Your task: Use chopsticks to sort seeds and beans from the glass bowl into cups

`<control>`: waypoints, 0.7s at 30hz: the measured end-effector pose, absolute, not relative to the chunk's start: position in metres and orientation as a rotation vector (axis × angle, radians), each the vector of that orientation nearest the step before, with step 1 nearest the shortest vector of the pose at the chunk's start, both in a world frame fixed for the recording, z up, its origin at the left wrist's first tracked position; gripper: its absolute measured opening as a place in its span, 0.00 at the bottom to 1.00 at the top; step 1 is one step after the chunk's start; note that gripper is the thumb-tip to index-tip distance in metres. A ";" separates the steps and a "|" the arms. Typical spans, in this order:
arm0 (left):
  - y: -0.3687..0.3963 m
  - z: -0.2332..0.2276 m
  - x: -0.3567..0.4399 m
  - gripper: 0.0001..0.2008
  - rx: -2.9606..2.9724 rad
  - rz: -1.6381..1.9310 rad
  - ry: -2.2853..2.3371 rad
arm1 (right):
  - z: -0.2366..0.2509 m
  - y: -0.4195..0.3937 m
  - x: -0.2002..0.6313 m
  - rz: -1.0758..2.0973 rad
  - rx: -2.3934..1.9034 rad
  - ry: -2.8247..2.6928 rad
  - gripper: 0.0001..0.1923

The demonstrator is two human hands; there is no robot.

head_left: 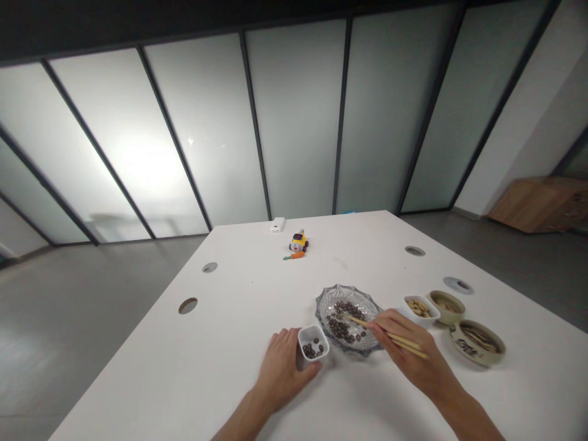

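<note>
Steadying a small white square cup (313, 343) of dark beans with the left hand (282, 367), a person's right hand (404, 349) pinches wooden chopsticks (388, 335) over a scalloped clear glass dish (348, 318) of beans; a loose pinch could drop one onto the white table (229, 367).

1. One view only, from the person's head, looking forward and down across the white table (220, 367).
2. Hands sit close below; frosted glass wall (294, 122) stands well beyond.
</note>
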State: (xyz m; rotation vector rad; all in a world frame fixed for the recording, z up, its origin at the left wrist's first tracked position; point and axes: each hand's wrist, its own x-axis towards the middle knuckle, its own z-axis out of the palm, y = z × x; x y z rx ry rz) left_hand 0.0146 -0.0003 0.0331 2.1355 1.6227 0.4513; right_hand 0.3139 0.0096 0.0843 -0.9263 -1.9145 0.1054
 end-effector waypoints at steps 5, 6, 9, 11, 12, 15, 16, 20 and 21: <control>0.000 0.033 0.015 0.15 2.151 0.466 1.623 | 0.084 0.010 0.314 0.082 -0.945 -1.844 0.12; 0.000 0.033 0.015 0.15 2.148 0.464 1.622 | 0.084 0.010 0.314 0.095 -0.954 -1.842 0.12; 0.000 0.033 0.014 0.16 2.140 0.462 1.619 | 0.081 0.010 0.314 0.140 -0.964 -1.868 0.15; 0.000 0.033 0.015 0.16 2.138 0.464 1.619 | 0.080 0.011 0.313 0.167 -0.959 -1.894 0.15; 0.000 0.033 0.015 0.16 2.137 0.463 1.620 | 0.079 0.011 0.313 0.175 -0.953 -1.903 0.15; 0.000 0.032 0.015 0.15 2.137 0.454 1.623 | 0.079 0.012 0.313 0.177 -0.934 -1.917 0.14; 0.000 0.032 0.015 0.15 2.137 0.450 1.624 | 0.080 0.012 0.312 0.174 -0.932 -1.919 0.14; 0.001 0.031 0.015 0.15 2.135 0.445 1.626 | 0.081 0.012 0.313 0.155 -0.933 -1.921 0.14; 0.001 0.031 0.015 0.15 2.138 0.449 1.624 | 0.081 0.012 0.313 0.153 -0.933 -1.913 0.14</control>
